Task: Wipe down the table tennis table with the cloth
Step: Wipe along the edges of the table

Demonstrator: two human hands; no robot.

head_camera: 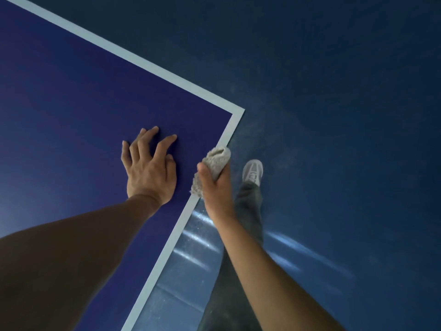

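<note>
The dark blue table tennis table (71,111) fills the left of the view, its white border line meeting at a corner at centre right. My left hand (149,166) rests on the table near that corner with fingers spread, fingertips touching the surface. My right hand (213,185) grips a bunched grey fluffy cloth (216,161) at the table's right edge, just below the corner. The cloth lies against the white edge line, and the fingers are hidden behind it.
Blue floor (334,115) lies beyond the table edge, with bright light reflections at lower centre. A leg in dark trousers (241,230) and a light grey shoe (252,172) stand on the floor just right of the table edge.
</note>
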